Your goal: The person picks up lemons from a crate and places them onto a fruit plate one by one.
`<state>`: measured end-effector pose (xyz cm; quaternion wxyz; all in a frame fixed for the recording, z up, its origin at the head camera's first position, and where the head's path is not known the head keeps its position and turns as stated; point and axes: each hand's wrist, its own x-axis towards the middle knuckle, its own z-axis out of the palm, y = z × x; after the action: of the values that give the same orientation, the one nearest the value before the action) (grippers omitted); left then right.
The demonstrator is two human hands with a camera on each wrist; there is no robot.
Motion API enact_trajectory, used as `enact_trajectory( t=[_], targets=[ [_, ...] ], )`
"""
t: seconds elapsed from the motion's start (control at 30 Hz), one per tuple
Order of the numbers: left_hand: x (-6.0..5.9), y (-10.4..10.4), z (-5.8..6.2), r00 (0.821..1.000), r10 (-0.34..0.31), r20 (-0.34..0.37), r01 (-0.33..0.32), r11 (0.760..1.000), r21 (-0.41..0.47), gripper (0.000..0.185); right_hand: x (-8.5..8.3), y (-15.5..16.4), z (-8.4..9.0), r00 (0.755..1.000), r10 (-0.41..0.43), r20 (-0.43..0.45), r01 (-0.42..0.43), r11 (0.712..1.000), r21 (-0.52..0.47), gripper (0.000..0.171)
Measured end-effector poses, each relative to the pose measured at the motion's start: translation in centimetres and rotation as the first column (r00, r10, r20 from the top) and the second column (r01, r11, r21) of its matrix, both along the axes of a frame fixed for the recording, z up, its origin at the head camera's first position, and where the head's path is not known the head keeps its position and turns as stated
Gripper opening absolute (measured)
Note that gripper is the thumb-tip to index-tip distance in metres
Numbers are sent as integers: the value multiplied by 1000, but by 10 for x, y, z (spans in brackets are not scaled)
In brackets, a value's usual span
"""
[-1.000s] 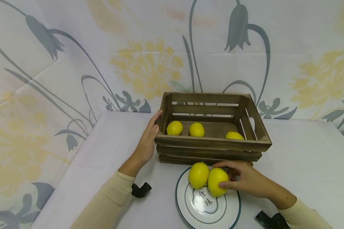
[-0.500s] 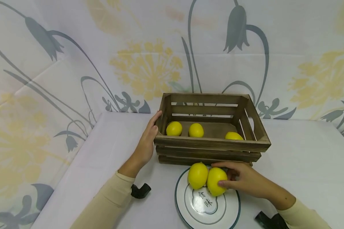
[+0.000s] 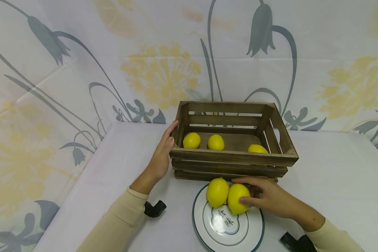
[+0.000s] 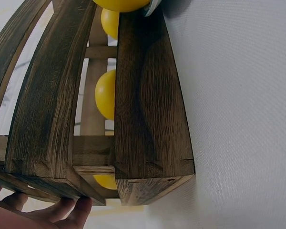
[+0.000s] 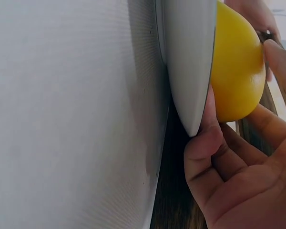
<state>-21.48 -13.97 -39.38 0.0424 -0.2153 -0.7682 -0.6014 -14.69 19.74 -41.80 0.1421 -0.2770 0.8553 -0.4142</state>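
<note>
A brown slatted wooden crate point(image 3: 231, 168) stands at the back of the table with yellow lemons inside: one at the left point(image 3: 191, 140), one beside it point(image 3: 215, 142) and one at the right point(image 3: 257, 148). My left hand point(image 3: 160, 155) rests against the crate's left end, its fingertips point(image 4: 81, 210) on the slats in the left wrist view. In front, a white plate point(image 3: 225, 239) with a dark rim carries two more lemons side by side. The right one point(image 3: 237, 203) is held by my right hand point(image 3: 272, 196), thumb in front and fingers behind; the left one point(image 3: 217, 192) lies next to it.
A black curved piece point(image 3: 155, 209) lies by my left sleeve, and another black piece point(image 3: 291, 242) by my right wrist. White cloth point(image 3: 343, 175) covers the table. A flower-printed curtain point(image 3: 163, 42) hangs behind the crate.
</note>
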Motion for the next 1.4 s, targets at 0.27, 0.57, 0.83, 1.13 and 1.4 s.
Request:
enact_trajectory(
  t=[0.27, 0.57, 0.83, 1.13, 1.4],
  targets=[
    [-1, 0, 0, 1000, 2, 0, -2, 1000, -1, 53, 1, -1, -1, 999, 26, -35, -26, 1000, 7, 51],
    [1, 1, 1, 1000, -7, 10, 7, 1000, 4, 53, 7, -4, 5, 993, 44, -106, -45, 999, -9, 49],
    [0, 1, 2, 1000, -1, 3, 1, 1000, 1, 53, 15, -10, 14, 981, 10, -195, -22, 998, -62, 42],
    [-2, 1, 2, 1000, -7, 0, 7, 1000, 10, 53, 20, -14, 22, 938, -12, -347, -43, 988, -149, 33],
    [-1, 1, 2, 1000, -8, 15, 8, 1000, 11, 54, 24, -15, 26, 912, -42, -409, -40, 981, -191, 34]
  ],
)
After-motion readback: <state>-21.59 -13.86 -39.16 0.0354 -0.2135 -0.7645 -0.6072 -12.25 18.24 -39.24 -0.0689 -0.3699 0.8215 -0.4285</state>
